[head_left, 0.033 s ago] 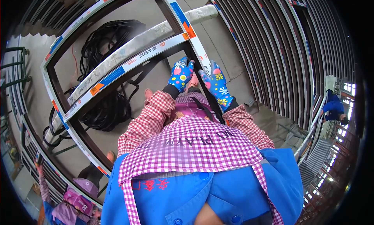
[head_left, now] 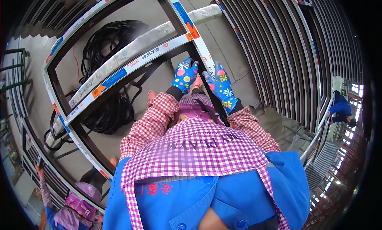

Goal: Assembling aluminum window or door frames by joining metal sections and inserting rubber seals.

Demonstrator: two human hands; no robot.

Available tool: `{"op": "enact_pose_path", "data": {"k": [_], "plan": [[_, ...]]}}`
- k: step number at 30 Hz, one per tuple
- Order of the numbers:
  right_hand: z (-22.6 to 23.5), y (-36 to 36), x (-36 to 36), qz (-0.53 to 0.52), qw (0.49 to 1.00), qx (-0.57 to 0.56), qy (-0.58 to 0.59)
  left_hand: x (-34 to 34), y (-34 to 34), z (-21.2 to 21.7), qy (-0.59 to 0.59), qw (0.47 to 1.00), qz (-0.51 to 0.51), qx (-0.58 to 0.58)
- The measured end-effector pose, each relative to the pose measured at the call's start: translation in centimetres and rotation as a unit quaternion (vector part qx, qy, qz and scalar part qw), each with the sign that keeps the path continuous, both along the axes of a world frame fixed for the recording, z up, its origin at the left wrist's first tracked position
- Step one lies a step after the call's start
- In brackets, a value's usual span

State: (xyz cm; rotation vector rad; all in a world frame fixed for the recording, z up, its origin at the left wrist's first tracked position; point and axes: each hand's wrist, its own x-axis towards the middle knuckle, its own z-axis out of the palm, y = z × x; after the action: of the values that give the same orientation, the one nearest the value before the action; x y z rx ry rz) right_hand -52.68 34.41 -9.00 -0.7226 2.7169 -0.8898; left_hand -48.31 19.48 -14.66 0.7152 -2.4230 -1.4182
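A large metal frame with crossbars (head_left: 131, 65), its dark profiles covered in white, blue and orange film, lies in front of me. Inside the near bar on the right, my left hand (head_left: 185, 75), in a blue flowered glove, has its fingers bent together against the bar's dark side. What they pinch is hidden. Across that same bar, my right hand (head_left: 223, 86), gloved alike, rests on the white film along the outer edge, fingers stretched and thumb apart. Below the frame, a big tangle of black strip (head_left: 99, 50) lies on the floor, with loose lengths running under the crossbar.
A long wrapped beam (head_left: 159, 33) passes beneath the frame. Stacked dark profiles (head_left: 274, 50) fill the right side. More long profiles (head_left: 30, 148) stand at the left. One person (head_left: 69, 214) is at the lower left, another in blue (head_left: 340, 108) at the far right.
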Motion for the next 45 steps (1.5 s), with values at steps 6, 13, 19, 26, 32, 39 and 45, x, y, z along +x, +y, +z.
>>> {"op": "enact_pose_path", "data": {"k": [6, 13, 19, 26, 32, 39, 45], "plan": [[0.1, 0.0, 0.0, 0.011, 1.0, 0.008, 0.015, -1.0, -0.5, -1.0, -0.112, 0.974, -0.081, 0.181], [1.3, -0.6, 0.1, 0.016, 1.0, 0.007, -0.014, -1.4, -1.3, -1.9, -0.069, 0.973, -0.11, 0.189], [1.6, -3.6, 0.1, -0.003, 0.988, 0.149, 0.048, -1.9, -1.5, -1.9, -0.13, 0.971, -0.097, 0.177], [1.1, -5.5, -0.6, -0.036, 0.968, 0.204, 0.141, -1.8, -5.1, 3.2, -0.186, 0.915, -0.266, 0.24], [1.4, -5.6, -0.1, -0.067, 0.976, 0.141, 0.154, -5.0, -7.1, 6.2, 0.225, 0.825, -0.366, -0.367], [2.1, -5.8, -0.4, -0.089, 0.98, 0.155, 0.093, -7.4, -6.4, 5.7, 0.178, 0.757, -0.462, -0.427], [2.0, -5.8, -1.2, -0.087, 0.99, 0.091, 0.06, -8.2, -6.7, 6.0, 0.164, 0.745, -0.49, -0.422]]}}
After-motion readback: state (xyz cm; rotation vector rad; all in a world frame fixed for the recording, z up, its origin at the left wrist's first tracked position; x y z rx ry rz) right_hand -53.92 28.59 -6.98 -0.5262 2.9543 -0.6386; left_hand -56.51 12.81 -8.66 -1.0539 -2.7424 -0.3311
